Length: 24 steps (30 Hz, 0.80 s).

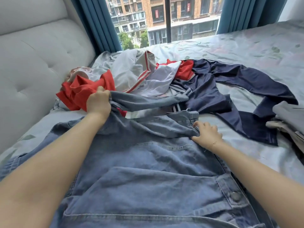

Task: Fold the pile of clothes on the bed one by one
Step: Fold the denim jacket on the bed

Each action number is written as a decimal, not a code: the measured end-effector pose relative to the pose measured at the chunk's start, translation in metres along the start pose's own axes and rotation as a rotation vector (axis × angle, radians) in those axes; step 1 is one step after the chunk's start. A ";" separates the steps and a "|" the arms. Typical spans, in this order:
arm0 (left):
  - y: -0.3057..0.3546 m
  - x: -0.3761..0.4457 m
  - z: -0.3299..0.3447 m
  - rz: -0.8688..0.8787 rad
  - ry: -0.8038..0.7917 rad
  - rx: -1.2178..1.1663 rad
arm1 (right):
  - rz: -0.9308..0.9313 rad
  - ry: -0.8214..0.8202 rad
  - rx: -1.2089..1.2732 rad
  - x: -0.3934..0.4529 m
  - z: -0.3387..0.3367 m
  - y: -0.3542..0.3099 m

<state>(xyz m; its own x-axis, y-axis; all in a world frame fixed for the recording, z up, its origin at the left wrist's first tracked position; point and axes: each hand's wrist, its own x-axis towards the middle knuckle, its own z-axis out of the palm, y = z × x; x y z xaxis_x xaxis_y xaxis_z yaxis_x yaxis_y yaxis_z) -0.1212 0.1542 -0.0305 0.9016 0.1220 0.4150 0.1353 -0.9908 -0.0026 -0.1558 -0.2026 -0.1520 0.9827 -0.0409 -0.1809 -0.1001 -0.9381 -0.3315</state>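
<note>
I see the faded blue denim garment (148, 170) spread flat on the bed, nearest the camera, metal button at its right edge. My left hand (98, 102) is curled tight on a sleeve of it, the cloth pulled taut toward the right. My right hand (207, 134) lies on the denim's right edge — fingers spread, thumb tucked against a bunched fold; hard to tell whether it pinches or only presses. The hands are well apart, the lifted sleeve running between them.

The rest of the pile sits beyond the denim: a crumpled red cloth (82, 94) just beside the left hand, a pale grey garment with red-and-white striped trim (130, 71) behind it, a white-and-red piece (166, 74) in the middle, and a navy blue track jacket with white stripes (230, 89) sprawled to the right. Grey and beige folded cloth (289, 119) sits at the right edge.

Light floral bedsheet (246, 46) under it all — grey tufted headboard (32, 55) on the left, teal curtains (98, 23) framing the window.
</note>
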 end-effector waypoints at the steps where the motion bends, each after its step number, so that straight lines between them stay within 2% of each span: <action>1: -0.005 0.011 0.004 -0.094 -0.029 0.021 | 0.013 -0.007 0.026 0.004 0.000 0.001; 4: 0.002 0.018 0.022 -0.261 -0.278 0.044 | 0.074 -0.029 0.147 0.016 -0.005 0.005; 5: 0.012 0.012 0.027 -0.277 -0.295 0.003 | 0.100 -0.047 0.227 0.021 -0.009 0.006; 6: 0.024 0.004 0.031 -0.185 -0.205 -0.015 | 0.118 -0.079 0.354 0.025 -0.013 0.007; 8: 0.052 -0.019 0.037 0.198 0.011 -0.085 | 0.155 -0.166 0.665 0.033 -0.025 0.008; 9: 0.064 -0.031 0.038 0.381 0.028 -0.167 | 0.168 -0.218 0.799 0.036 -0.031 0.009; 10: 0.074 -0.043 0.037 0.468 -0.057 -0.245 | 0.178 -0.264 0.887 0.037 -0.038 0.008; 11: 0.078 -0.050 0.039 0.451 -0.207 -0.277 | 0.192 -0.284 0.920 0.039 -0.042 0.007; 13: 0.076 -0.053 0.047 0.343 -0.448 -0.077 | 0.195 -0.217 0.858 0.040 -0.044 0.001; 16: 0.059 -0.048 0.055 0.281 -0.540 0.144 | 0.015 -0.035 0.929 0.042 -0.043 -0.007; 18: 0.044 -0.045 0.058 0.268 -0.558 0.157 | -0.038 -0.004 1.094 0.042 -0.052 -0.006; 21: 0.027 -0.038 0.053 0.235 -0.633 -0.117 | -0.063 -0.098 1.321 0.037 -0.072 0.000; 24: 0.018 -0.027 0.037 0.240 -0.515 -0.485 | -0.072 -0.066 1.300 0.044 -0.079 0.006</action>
<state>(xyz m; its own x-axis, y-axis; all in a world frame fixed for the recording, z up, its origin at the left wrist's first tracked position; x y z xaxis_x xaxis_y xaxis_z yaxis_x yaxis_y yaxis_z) -0.1277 0.1351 -0.0753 0.9779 -0.2074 -0.0252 -0.1789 -0.8935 0.4119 -0.1011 -0.2376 -0.0885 0.9863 0.0465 -0.1581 -0.1615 0.0815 -0.9835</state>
